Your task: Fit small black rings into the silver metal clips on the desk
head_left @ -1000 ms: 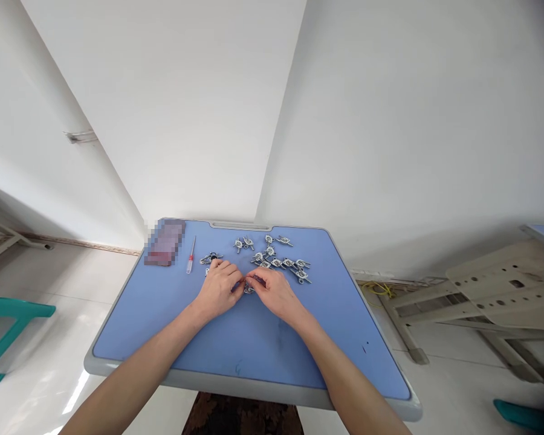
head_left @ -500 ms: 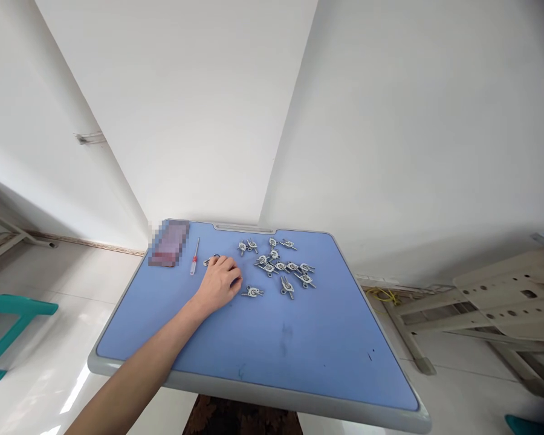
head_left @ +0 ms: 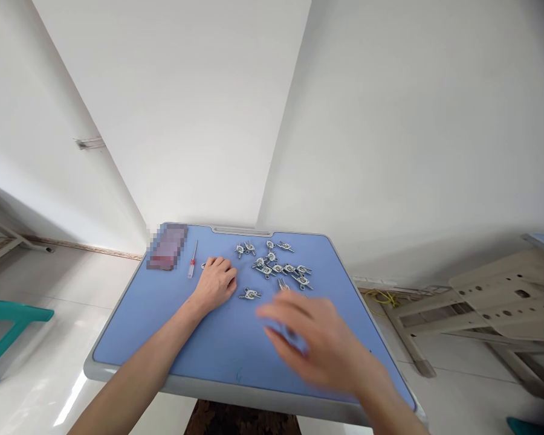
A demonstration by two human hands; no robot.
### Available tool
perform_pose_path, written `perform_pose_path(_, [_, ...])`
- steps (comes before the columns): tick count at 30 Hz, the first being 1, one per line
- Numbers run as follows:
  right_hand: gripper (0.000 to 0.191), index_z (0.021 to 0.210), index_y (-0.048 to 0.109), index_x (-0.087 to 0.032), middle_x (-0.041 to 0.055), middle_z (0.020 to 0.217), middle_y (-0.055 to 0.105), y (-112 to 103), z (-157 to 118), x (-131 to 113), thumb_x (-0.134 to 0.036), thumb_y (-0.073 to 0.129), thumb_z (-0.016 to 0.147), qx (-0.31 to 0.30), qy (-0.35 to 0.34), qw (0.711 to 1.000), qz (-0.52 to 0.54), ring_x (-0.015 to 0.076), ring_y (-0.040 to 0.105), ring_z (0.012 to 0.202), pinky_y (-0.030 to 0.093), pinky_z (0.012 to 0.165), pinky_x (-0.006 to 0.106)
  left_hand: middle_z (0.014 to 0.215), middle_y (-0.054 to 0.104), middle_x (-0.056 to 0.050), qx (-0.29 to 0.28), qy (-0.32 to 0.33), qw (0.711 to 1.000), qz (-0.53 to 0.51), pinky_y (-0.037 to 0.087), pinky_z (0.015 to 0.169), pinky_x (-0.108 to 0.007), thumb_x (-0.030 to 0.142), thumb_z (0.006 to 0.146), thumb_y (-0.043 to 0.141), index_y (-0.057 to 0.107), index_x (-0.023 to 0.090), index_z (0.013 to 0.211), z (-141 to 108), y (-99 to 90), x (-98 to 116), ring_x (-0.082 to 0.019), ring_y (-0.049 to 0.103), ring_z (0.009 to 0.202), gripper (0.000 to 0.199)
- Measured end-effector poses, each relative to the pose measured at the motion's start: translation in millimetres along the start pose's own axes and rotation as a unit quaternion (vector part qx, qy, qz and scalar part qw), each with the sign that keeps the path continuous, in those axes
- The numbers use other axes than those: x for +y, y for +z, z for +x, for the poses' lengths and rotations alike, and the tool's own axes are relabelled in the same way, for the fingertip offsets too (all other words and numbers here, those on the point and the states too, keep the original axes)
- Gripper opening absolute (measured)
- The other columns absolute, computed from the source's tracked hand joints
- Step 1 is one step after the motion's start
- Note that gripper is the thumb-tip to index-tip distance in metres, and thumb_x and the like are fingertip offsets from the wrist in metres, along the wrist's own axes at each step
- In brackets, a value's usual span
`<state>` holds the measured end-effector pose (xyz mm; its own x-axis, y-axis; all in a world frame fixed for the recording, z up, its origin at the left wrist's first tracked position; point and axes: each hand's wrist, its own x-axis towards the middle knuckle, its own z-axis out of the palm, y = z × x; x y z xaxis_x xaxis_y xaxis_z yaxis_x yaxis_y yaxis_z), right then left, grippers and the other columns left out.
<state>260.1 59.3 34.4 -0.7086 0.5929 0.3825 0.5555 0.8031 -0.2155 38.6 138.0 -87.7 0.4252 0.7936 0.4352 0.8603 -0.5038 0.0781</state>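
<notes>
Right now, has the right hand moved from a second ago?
Yes: against the table, the right hand is farther right and closer to the near edge, blurred.

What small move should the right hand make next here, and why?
Probably lower the right hand toward the metal part partly hidden behind its fingers: that part looks nearest, and the blurred hand has thumb and fingers apart, with nothing clearly held.
</notes>
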Motion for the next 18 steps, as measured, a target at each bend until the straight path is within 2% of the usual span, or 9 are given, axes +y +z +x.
perform_pose_path(3, [0.025,0.102,0.06,-0.021,0.0044,0.097,0.06,39.1,27.1,41.4,-0.037,0.062,0.083,-0.079,0.061,0.995,-0.021,0.01,0.053,0.057,0.041,0.054,0.026,0.072,0.052,-0.004,-0.001,-0.007,1.0,0.014,0.031,0.07,-0.034,0.012,0.08,0.049,0.054,0.018,0.067,-0.6,-0.6,-1.1,-0.019,0.046,0.074,0.015])
perform_pose_path(4, [0.031,0.102,0.06,-0.02,0.0044,0.097,0.059,50.1,31.0,51.1,-0.041,0.065,0.08,-0.115,0.082,0.989,-0.032,0.0106,0.053,0.057,0.041,0.054,0.027,0.072,0.052,-0.004,-0.001,-0.009,1.0,0.014,0.031,0.07,-0.034,0.011,0.08,0.049,0.053,0.018,0.067,-0.8,-1.0,-1.6,-0.019,0.046,0.074,0.015])
perform_pose_path(7, [0.035,0.104,0.061,-0.019,0.0053,0.098,0.06,73.5,30.6,64.6,-0.04,0.067,0.078,-0.156,0.09,0.982,-0.051,0.0147,0.057,0.066,0.04,0.058,0.027,0.072,0.052,-0.004,-0.003,-0.014,1.0,0.005,0.031,0.07,-0.035,0.011,0.079,0.05,0.053,0.018,0.067,-1.1,-2.0,-2.5,-0.02,0.046,0.075,0.014])
perform_pose_path(11, [0.018,0.101,0.063,-0.021,0.0043,0.096,0.061,86.3,23.7,62.5,-0.029,0.058,0.086,-0.157,0.085,0.983,-0.044,0.0146,0.059,0.07,0.038,0.058,0.026,0.073,0.053,-0.004,-0.003,-0.019,1.0,-0.014,0.031,0.071,-0.035,0.012,0.079,0.05,0.054,0.018,0.068,-1.4,-3.0,-2.1,-0.02,0.047,0.076,0.013])
perform_pose_path(18, [0.015,0.098,0.064,-0.022,0.0021,0.095,0.062,88.9,23.1,62.3,-0.023,0.054,0.088,-0.143,0.088,0.986,0.022,0.0119,0.057,0.066,0.038,0.058,0.025,0.075,0.055,-0.004,-0.01,-0.034,0.999,-0.034,0.033,0.074,-0.036,0.016,0.078,0.054,0.055,0.018,0.07,-1.0,-5.9,-2.5,-0.02,0.049,0.079,0.009])
